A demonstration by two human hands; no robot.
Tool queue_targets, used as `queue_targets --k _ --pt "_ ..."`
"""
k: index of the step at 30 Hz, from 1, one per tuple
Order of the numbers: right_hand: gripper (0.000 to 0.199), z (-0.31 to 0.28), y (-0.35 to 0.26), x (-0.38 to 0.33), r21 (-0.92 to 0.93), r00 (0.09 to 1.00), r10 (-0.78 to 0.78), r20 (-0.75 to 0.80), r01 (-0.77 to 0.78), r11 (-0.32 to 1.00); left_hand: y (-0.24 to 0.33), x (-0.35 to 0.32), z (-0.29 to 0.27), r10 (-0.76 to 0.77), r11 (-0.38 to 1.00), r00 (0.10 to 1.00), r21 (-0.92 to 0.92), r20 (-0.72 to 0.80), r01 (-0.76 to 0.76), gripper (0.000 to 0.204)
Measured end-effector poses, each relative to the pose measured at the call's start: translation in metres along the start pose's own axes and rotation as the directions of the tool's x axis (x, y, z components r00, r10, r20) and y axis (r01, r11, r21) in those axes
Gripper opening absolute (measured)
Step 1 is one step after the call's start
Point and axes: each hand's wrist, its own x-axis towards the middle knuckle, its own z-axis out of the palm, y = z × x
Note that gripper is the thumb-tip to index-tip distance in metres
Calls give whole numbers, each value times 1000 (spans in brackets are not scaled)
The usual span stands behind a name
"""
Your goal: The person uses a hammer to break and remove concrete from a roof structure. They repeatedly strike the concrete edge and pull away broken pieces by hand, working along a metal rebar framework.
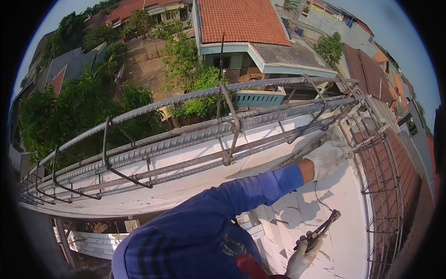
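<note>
The left hand (328, 158), gloved and closed on the rebar cage (186, 139) at the white formwork's (344, 223) far corner, is nearer; the cage runs leftward. The right hand (303, 253) grips pincers (323, 228) pointing toward it.

Right hand (301, 257) partly cut off by lower edge; left hand's (328, 158) fingertips hidden behind rebar cage (195, 139).

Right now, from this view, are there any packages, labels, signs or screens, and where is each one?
None can be seen. The view shows only a rebar cage on a white slab, pliers in the gloved right hand, the gloved left hand at the bars, and roofs and trees below.
</note>
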Motion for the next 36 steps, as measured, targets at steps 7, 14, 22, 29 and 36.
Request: queue_targets --k 7,14,22,29,36 --pt "82 49 -103 68 173 951 54 305 -111 979 20 2 5 338 785 934 583 -120 -210 29" --pt "70 89 -123 69 159 926 7 377 -72 985 19 5 -3 547 534 816 672 189 -513 32" --pt "74 113 -136 83 273 931 -62 360 -41 961 58 -6 25 50 994 998 98 -26 -47 24" --pt "69 120 -102 44 370 988 -146 58 115 922 14 3 34 453 123 844 917 288 -379 18" --pt "75 69 -64 0 268 996 -61 58 43 962 27 15 28 800 115 590 937 110 -330 19"
